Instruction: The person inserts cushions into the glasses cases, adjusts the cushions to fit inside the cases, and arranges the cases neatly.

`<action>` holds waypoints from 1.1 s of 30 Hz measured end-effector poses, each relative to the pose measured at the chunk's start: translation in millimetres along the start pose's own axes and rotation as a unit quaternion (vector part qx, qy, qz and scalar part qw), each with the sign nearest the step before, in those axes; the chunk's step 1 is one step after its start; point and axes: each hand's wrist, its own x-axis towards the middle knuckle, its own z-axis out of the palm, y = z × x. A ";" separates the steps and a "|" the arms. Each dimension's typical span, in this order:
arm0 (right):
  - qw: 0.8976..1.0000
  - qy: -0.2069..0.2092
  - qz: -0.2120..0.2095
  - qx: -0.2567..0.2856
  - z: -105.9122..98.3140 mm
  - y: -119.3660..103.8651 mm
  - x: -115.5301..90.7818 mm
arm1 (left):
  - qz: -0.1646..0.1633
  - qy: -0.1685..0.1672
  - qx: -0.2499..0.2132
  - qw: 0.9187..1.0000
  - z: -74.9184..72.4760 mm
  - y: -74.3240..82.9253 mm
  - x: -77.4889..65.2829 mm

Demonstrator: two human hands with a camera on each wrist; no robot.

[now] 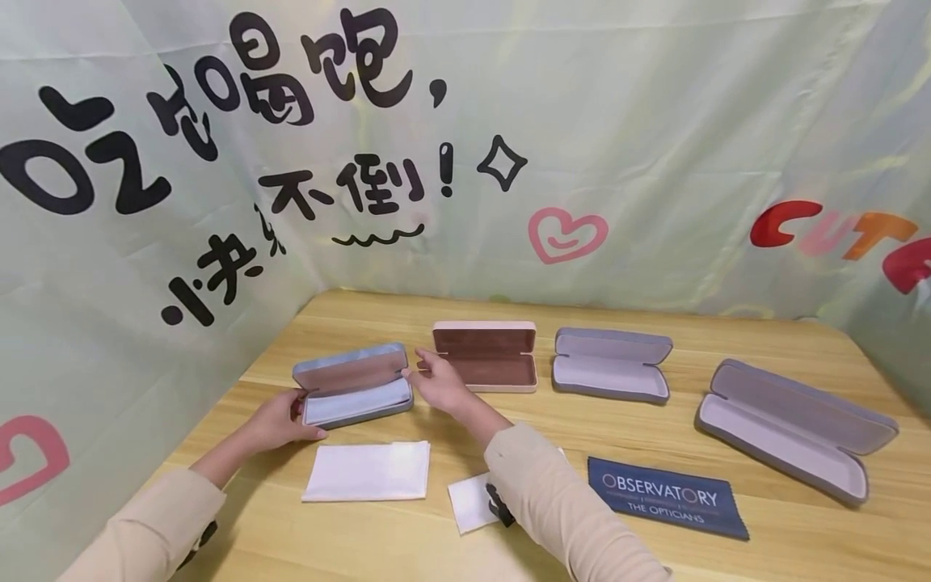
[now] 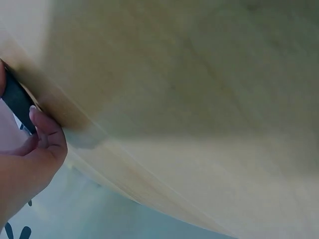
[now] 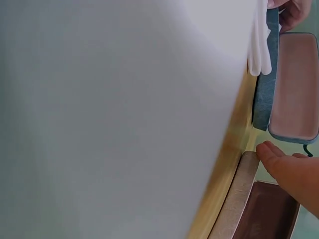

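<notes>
A blue glasses case stands with its lid up at the left of the table, a folded pale cloth lying in its base. My left hand grips the left end of this case, thumb along the front. In the left wrist view, the fingers and thumb of that hand curl about the dark case end. Fingers extended, my right hand is beside the case's right end, holding nothing. The right wrist view places this hand between the blue case and a pink one.
Behind the right hand is the open pink case. Farther right stand two open grey-purple cases, a smaller and a larger. In front lie a white cloth, another white cloth partly under the right sleeve, and a navy printed cloth.
</notes>
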 end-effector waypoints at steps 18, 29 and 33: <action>0.999 -0.030 0.024 0.009 -1.6 -6.4 -5.7 | 0.010 -0.013 -0.034 0.999 2.7 -7.3 10.7; 0.998 -0.045 0.037 -0.009 -4.9 -12.5 -0.5 | 0.035 -0.006 -0.073 0.997 3.2 -18.8 12.1; 0.998 -0.046 0.040 -0.008 -4.2 -13.5 2.9 | 0.040 -0.007 -0.085 0.996 4.0 -21.5 11.6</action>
